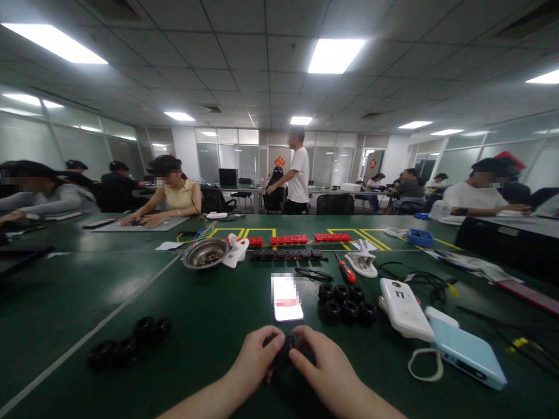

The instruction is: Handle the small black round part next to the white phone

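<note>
My left hand and my right hand meet low in the middle of the view. Their fingers close from both sides on a small black round part, mostly hidden by fingers and thumbs. Just beyond my fingertips lies a phone with a bright screen. To the right of it stand two rows of similar black round parts, ring-like and glossy. Another several black round parts sit in a loose slanting line on the left.
Farther back are a metal bowl with small pieces, red blocks, a dark strip, black-handled pliers and a red screwdriver. At right lie a white device, a light blue box and cables. People sit around.
</note>
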